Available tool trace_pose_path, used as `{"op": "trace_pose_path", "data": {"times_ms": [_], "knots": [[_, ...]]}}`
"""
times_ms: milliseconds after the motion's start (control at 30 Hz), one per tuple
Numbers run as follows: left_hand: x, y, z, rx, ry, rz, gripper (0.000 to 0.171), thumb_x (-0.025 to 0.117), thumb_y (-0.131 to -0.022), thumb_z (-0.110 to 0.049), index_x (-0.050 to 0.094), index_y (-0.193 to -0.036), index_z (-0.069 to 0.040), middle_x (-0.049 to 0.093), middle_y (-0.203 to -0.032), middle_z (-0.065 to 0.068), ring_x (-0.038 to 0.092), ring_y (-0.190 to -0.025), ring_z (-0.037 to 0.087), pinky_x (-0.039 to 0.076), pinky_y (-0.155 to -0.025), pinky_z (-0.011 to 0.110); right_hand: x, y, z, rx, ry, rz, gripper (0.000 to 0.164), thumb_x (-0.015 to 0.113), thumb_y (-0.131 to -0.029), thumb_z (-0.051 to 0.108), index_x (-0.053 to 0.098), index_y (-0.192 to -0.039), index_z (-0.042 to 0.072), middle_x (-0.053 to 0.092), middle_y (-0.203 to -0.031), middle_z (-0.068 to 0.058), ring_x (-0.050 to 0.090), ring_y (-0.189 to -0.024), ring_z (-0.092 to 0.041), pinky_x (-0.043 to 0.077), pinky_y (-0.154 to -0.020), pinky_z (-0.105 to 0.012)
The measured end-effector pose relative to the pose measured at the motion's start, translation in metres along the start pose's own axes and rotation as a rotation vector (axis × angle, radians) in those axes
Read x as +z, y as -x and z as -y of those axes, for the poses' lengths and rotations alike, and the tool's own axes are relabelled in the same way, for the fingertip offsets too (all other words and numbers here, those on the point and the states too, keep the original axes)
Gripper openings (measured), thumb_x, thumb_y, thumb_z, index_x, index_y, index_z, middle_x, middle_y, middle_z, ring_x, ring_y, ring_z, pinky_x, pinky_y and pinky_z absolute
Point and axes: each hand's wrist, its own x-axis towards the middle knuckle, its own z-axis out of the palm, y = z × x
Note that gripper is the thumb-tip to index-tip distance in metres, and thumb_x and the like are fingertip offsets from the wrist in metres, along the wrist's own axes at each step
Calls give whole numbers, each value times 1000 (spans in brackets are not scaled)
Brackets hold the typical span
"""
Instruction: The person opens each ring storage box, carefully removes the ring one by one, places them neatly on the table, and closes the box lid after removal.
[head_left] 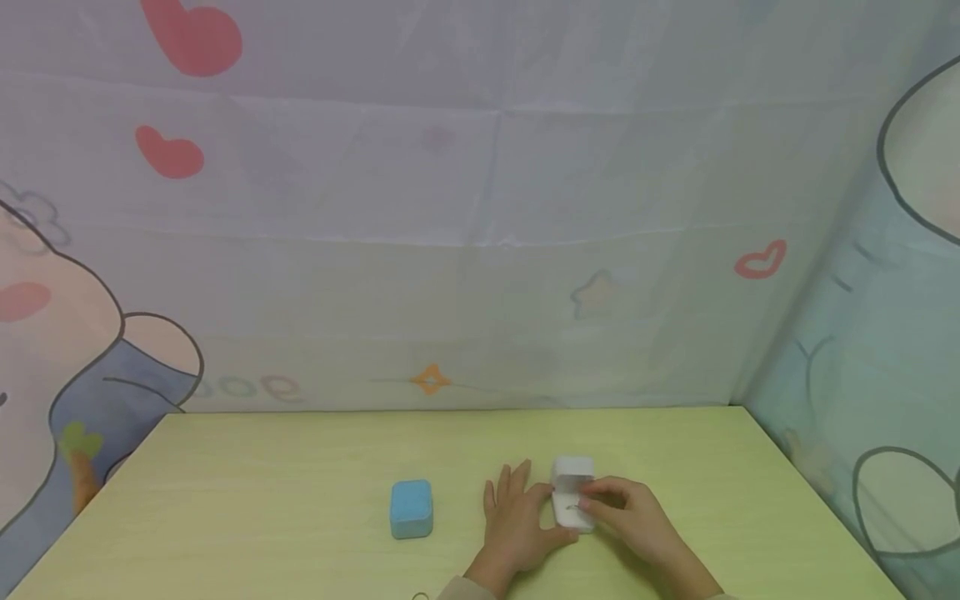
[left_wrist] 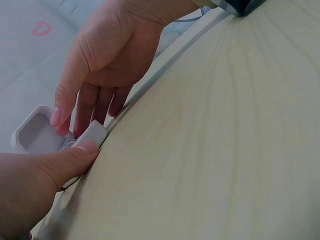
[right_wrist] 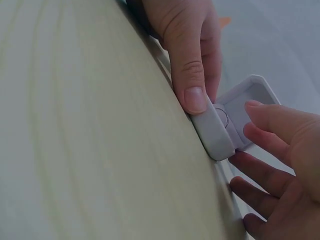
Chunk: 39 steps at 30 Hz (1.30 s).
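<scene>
A small white ring box (head_left: 573, 518) stands on the table with its lid (head_left: 572, 467) raised. My left hand (head_left: 516, 522) grips the box, thumb against its front side and index finger near the hinge; the other fingers spread out. Set upright in the box's cushion is a thin silvery ring (right_wrist: 226, 119). My right hand (head_left: 637, 518) hovers at the opening, with thumb and index fingertips just short of the ring in the right wrist view. Its remaining fingers are loosely bent beside the box in that view and hold nothing.
A closed light-blue box (head_left: 411, 509) sits to the left of my left hand. Another small ring (head_left: 420, 596) lies at the bottom edge of the head view, partly cut off. Behind the pale yellow table (head_left: 285, 475) hangs a printed cloth (head_left: 450, 208).
</scene>
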Motion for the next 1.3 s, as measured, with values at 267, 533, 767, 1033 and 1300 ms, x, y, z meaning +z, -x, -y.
{"op": "trace_pose_path", "data": {"times_ms": [267, 533, 767, 1033, 1300], "knots": [[0, 1, 0, -3, 1, -4, 61, 77, -71, -47, 63, -117, -10, 35, -149, 17, 21, -140, 46, 9, -108, 70, -5, -1, 4, 63, 46, -52, 27, 70, -85, 24, 69, -102, 3, 68, -109, -14, 64, -93, -17, 52, -77, -20], [0, 0, 0, -4, 0, -1, 61, 77, -71, -48, 63, -116, -11, 34, -149, 17, 21, -140, 46, 8, -108, 69, -2, 3, 14, 51, 96, -41, 27, 72, -83, 23, 69, -100, 2, 69, -103, -12, 64, -88, -16, 53, -73, -20], [0, 0, 0, -4, 2, 6, 60, 76, -72, -48, 63, -116, -11, 34, -149, 18, 20, -140, 47, 8, -108, 69, 3, 4, 17, 29, 148, -26, 28, 72, -82, 23, 69, -101, 3, 69, -101, -10, 64, -87, -18, 55, -71, -23], [0, 0, 0, 3, -9, 3, 59, 76, -72, -47, 63, -116, -11, 35, -149, 18, 21, -140, 47, 10, -108, 69, 6, 4, 20, -21, 240, -8, 26, 71, -83, 21, 71, -101, 3, 69, -99, -5, 64, -90, -20, 55, -74, -24], [-1, 0, 0, 4, -7, 1, 59, 76, -72, -47, 62, -117, -10, 35, -149, 18, 21, -140, 47, 10, -108, 69, 10, 6, 25, -41, 306, 1, 23, 70, -83, 18, 71, -101, 4, 66, -98, -2, 63, -92, -19, 56, -77, -28]]}}
